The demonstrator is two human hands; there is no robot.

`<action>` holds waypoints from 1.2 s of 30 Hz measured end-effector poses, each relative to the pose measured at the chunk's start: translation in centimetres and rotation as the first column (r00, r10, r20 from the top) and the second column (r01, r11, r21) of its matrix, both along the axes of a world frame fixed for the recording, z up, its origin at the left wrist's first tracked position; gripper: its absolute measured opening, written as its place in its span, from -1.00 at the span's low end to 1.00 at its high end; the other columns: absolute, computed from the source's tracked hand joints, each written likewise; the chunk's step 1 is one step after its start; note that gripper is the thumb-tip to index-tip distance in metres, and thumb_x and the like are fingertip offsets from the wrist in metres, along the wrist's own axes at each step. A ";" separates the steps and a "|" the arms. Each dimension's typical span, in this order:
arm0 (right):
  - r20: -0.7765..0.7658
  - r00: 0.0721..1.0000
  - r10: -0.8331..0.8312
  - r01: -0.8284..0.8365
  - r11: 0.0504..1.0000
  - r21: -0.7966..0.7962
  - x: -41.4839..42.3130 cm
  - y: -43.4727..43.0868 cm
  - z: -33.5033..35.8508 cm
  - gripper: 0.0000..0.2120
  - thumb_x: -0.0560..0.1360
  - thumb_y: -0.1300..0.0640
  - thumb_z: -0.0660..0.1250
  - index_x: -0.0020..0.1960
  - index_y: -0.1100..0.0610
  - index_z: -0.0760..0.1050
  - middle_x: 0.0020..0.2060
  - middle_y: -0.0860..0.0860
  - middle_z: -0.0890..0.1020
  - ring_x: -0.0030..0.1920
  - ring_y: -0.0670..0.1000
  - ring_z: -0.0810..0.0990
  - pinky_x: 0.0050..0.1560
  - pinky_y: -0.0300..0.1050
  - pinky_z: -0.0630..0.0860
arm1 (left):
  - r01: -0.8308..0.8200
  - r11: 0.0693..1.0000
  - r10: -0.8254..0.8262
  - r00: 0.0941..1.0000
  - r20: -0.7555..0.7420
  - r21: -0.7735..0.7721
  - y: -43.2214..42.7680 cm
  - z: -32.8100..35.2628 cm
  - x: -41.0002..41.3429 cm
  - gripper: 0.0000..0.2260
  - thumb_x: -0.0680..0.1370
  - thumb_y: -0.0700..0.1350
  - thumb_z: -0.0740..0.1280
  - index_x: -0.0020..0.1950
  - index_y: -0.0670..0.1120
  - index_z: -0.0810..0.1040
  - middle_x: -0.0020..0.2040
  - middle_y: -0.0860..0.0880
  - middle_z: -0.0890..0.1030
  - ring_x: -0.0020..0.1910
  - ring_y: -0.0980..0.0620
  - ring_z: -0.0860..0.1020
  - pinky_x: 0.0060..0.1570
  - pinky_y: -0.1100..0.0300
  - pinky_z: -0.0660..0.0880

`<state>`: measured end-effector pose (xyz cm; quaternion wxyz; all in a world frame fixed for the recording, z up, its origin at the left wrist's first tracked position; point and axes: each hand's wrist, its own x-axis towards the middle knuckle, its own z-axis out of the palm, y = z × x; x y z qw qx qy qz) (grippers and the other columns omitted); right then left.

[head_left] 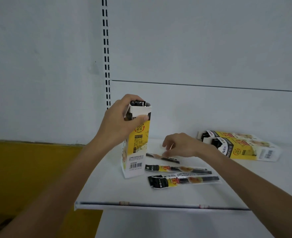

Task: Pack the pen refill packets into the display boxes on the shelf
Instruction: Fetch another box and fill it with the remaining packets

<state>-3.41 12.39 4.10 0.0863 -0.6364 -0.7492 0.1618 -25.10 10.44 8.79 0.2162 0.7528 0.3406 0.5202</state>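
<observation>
White sheet-metal shelf [107, 191], seen from above, with its front lip closest to the viewer and both bare forearms reaching in over that lip. Just behind the lip lies the nearest packet [183, 180], a long flat sleeve with a black header and a yellow band, set roughly parallel to the edge. The second packet [178, 168] lies beside it, slightly farther in, the two close together but not overlapping. Beyond these, the third packet [162, 157] lies at a slight angle; the right hand [181, 145] is lowered over it, palm down, fingers bent downward with the tips at the packet's upper surface. Motion blur hides whether the fingers only touch it or have pinched it. To the left of all three packets stands the upright display box [136, 152], yellow and white with a barcode low on its front, its base on the shelf and its body leaning a little. The left hand [123, 121] grips its upper end, fingers curled over the open top and the thumb laid across the front face. Dark packet headers [138, 103] show inside that opening. At the right rear, two display boxes [245, 148] of the same print lie on their sides, touching, one behind the other, well apart from the upright box. Behind everything rises the pale back panel [193, 48], with a slotted upright [107, 66] running vertically. A yellow surface [30, 169] lies lower left, outside the shelf.
</observation>
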 end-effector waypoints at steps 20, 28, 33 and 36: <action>0.022 0.999 0.025 -0.021 0.986 -0.167 2.1 -2.2 1.5 -0.71 0.39 0.17 0.42 -0.42 0.08 0.37 -0.49 -0.08 0.41 -0.45 -0.10 0.34 -0.32 -0.20 0.27 | -0.028 1.000 0.028 1.000 0.003 -0.014 -0.3 -0.2 -0.5 -0.76 0.44 -0.08 0.40 -0.04 0.18 0.41 -0.04 0.07 0.54 -0.05 0.07 0.53 -0.08 0.10 0.54; -0.596 0.801 -0.062 0.101 0.994 0.032 1.5 -1.4 5.0 -0.95 0.57 0.20 0.19 -0.04 0.13 0.43 -0.24 0.04 0.56 -0.35 -0.04 0.53 -0.32 -0.19 0.47 | -0.037 0.999 0.037 0.998 -0.049 -0.009 -0.4 0.1 -0.9 -0.75 0.44 -0.06 0.40 -0.02 0.20 0.40 -0.02 0.04 0.55 -0.04 0.02 0.52 -0.06 -0.01 0.54; -0.657 0.748 0.093 0.101 0.962 0.252 -1.6 -1.7 8.9 -0.88 0.45 0.09 0.37 -0.11 0.10 0.46 -0.44 -0.05 0.36 -0.50 -0.10 0.26 -0.52 -0.30 0.23 | -0.053 0.998 0.051 0.996 -0.078 -0.018 -0.2 0.2 -0.8 -0.65 0.43 -0.03 0.41 0.14 0.18 0.38 0.05 0.04 0.55 -0.04 0.11 0.54 0.01 0.03 0.54; -0.688 0.706 0.169 0.131 0.923 0.361 -3.8 -2.2 10.6 -0.84 0.45 0.07 0.39 -0.17 0.14 0.47 -0.54 -0.08 0.26 -0.56 -0.10 0.21 -0.56 -0.29 0.21 | -0.061 0.998 0.059 0.994 -0.096 -0.023 -0.1 0.3 -0.8 -0.64 0.42 -0.02 0.41 0.16 0.14 0.39 0.06 0.04 0.54 -0.04 0.15 0.52 0.02 0.02 0.53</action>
